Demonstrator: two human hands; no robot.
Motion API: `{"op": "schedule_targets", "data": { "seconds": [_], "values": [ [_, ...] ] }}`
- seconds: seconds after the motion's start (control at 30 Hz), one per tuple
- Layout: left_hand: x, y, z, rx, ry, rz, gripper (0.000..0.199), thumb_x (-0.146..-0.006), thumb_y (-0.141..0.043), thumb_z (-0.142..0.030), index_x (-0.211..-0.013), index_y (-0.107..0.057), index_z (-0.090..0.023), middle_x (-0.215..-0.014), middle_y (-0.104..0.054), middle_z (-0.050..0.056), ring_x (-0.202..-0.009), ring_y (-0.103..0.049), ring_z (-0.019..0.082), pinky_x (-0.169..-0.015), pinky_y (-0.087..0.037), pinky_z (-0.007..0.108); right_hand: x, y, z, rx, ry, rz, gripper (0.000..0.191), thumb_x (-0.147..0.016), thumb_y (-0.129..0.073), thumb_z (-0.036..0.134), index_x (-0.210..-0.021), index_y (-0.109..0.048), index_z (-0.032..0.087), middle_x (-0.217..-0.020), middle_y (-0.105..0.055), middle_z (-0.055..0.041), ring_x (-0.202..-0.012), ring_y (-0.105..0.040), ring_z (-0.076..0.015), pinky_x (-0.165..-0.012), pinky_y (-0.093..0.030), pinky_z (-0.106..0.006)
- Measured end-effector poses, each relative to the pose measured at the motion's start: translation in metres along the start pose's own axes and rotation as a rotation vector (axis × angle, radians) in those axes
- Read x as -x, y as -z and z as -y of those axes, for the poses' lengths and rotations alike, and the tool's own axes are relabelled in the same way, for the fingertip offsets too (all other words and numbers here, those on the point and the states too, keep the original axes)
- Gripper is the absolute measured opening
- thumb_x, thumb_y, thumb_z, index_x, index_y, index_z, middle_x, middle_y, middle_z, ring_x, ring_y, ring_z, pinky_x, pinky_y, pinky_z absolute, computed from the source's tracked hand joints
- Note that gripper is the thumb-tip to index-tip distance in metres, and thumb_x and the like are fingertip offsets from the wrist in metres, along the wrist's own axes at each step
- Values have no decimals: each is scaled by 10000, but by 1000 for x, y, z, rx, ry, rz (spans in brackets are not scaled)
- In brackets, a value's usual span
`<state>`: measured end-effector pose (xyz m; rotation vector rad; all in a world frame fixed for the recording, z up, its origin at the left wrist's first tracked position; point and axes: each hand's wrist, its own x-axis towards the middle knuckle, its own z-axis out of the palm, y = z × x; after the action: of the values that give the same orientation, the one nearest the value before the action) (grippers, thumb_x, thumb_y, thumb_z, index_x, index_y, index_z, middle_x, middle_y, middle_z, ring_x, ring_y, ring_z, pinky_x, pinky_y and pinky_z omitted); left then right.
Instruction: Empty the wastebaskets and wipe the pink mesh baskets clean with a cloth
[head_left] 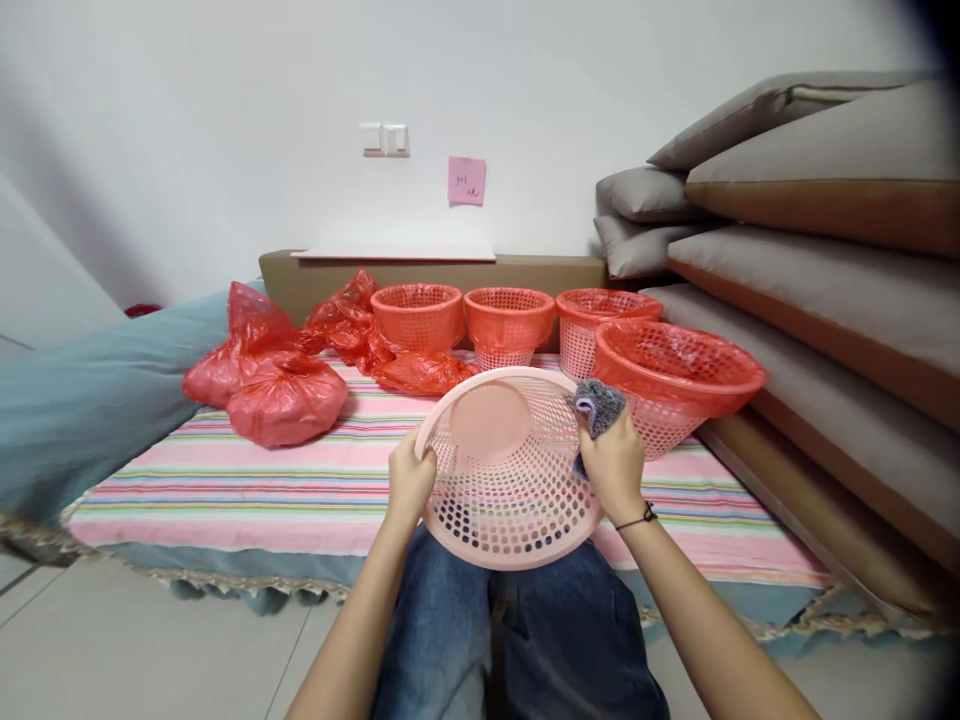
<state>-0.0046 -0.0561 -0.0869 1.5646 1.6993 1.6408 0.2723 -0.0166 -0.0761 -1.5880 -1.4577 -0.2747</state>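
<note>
Basket (491,420) of pale pink plastic, pierced all round with small holes, is held up between both hands in front of the person's lap, tilted so that its wide mouth faces back toward the wearer and its solid round base shows inside; whether it touches the jeans (442,625) below, I cannot tell. The left hand (411,475) grips the rim on the left side, thumb over the edge and the other fingers out of sight behind. The right hand (615,458), with a thin black band (641,517) at its wrist, is closed round a bunched grey cloth (600,408) at the right side of the rim; how its hidden fingers sit on the far side is not clear. Just beyond, on a striped cover (225,500), three baskets with red plastic over their tops stand in a row: one on the left (417,325), one in the middle (508,325) and one on the right (577,350). A fourth, nearer basket (660,412), also topped with red plastic, stands just beside the right hand. To the left lie a rounded red bag (289,400) and more crumpled red plastic (427,373). Grey and brown cushions (825,205) are piled at the right, and a pink note (466,181) sticks to the wall near two white switches (384,139)
</note>
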Motion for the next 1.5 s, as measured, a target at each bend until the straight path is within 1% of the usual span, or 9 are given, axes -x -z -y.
{"op": "schedule_targets", "data": {
  "seconds": [0.2, 0.3, 0.47, 0.6, 0.93, 1.07, 1.17, 1.27, 1.5],
  "values": [
    [-12, 17, -27, -184, -293, 86, 577, -772, -435, -54, -1319, -575, -174, -1292, -666, 75, -1174, -630, 226, -1025, -483, 365, 52, -3, -16, -149, -145, 19, 624, -908, -410, 600, -1163, -608, 66, -1079, -670, -242, -969, -636, -353, -815, -487, -444],
    [-16, 20, -28, -207, -331, 189, 693, -775, -392, -19, -1448, -444, -175, -1414, -579, 94, -1253, -584, 223, -1081, -438, 384, 58, 2, -16, -162, -138, 51, 602, -917, -407, 580, -1181, -612, 79, -1130, -658, -239, -1026, -620, -353, -846, -478, -444],
    [-21, 27, -26, -196, -325, 284, 755, -765, -380, -5, -1500, -372, -180, -1453, -542, 99, -1325, -527, 222, -1128, -390, 392, 34, 8, -12, -126, -83, 136, 594, -926, -422, 567, -1232, -562, 79, -1131, -643, -224, -997, -618, -338, -819, -479, -431],
    [-25, 32, -30, -191, -335, 365, 787, -735, -369, 13, -1498, -372, -177, -1461, -534, 92, -1333, -518, 216, -1138, -380, 386, 4, 9, 3, -38, 75, 121, 588, -928, -482, 541, -1260, -523, 58, -1110, -636, -222, -1000, -597, -335, -806, -457, -416],
    [-36, 21, -54, -232, -352, 452, 821, -703, -365, 29, -1487, -384, -215, -1420, -578, 75, -1295, -556, 218, -1078, -431, 370, -48, 10, 101, 218, 545, 131, 410, -933, -569, 323, -1272, -520, 97, -1008, -627, -146, -891, -519, -283, -746, -326, -382],
    [-38, 18, -51, -322, -374, 398, 670, -708, -381, 18, -1321, -573, -172, -1204, -705, 132, -1111, -661, 262, -953, -500, 355, -47, 2, 138, 211, 787, 163, 266, -972, -444, 183, -1205, -571, 178, -976, -633, -108, -889, -504, -270, -760, -303, -392],
    [-36, 21, -41, -369, -366, 348, 607, -718, -388, 4, -1270, -594, -142, -1039, -739, 146, -910, -701, 265, -825, -528, 342, -42, -3, 149, 186, 855, 178, 265, -986, -420, 186, -1197, -580, 191, -967, -640, -96, -876, -503, -262, -750, -299, -389],
    [-30, 23, -33, -357, -354, 307, 612, -757, -402, -29, -1340, -522, -167, -970, -740, 107, -830, -697, 233, -771, -520, 312, -40, -7, 147, 179, 861, 165, 284, -988, -427, 197, -1237, -566, 199, -961, -641, -92, -864, -497, -253, -745, -294, -383],
    [-14, 18, -3, -203, -191, 171, 447, -786, -466, -128, -1213, -584, -183, -1061, -726, 89, -975, -692, 251, -885, -522, 387, -62, -10, 115, 230, 691, 132, 325, -977, -414, 168, -1275, -544, 175, -938, -639, -91, -818, -510, -236, -693, -272, -355]
  ]
}}
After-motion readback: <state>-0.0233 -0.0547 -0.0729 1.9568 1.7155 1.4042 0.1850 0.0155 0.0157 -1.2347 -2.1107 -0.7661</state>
